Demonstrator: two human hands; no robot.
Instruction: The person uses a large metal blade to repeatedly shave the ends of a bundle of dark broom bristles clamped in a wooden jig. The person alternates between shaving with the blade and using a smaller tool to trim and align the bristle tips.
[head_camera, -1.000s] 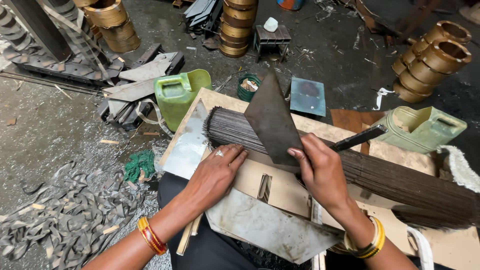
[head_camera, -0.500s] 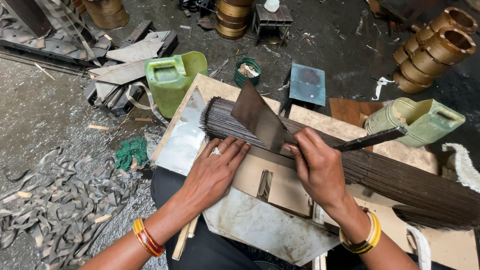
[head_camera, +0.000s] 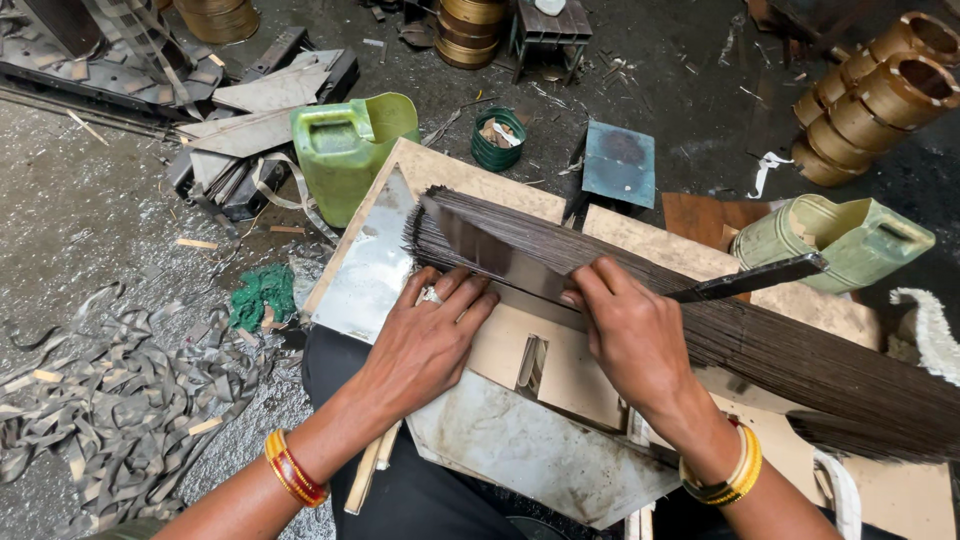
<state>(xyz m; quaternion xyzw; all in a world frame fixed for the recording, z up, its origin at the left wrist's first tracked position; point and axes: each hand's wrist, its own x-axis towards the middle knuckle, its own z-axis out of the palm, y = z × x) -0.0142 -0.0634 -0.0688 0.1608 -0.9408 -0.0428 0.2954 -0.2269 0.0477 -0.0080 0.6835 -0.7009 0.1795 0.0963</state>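
While both hands press, rod bundle (head_camera: 700, 310) runs upper-left to lower-right.

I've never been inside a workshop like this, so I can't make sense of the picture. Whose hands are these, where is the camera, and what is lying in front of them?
The camera sits on the person's head and looks down, so both hands are the person's own. A wooden board lies across the lap, with a long bundle of thin dark rods on it. The left hand lies flat beside the rod ends, on a shiny metal sheet. The right hand presses a flat metal blade onto the bundle. Around them on the floor: two green jerrycans, brass rings and metal scrap strips.
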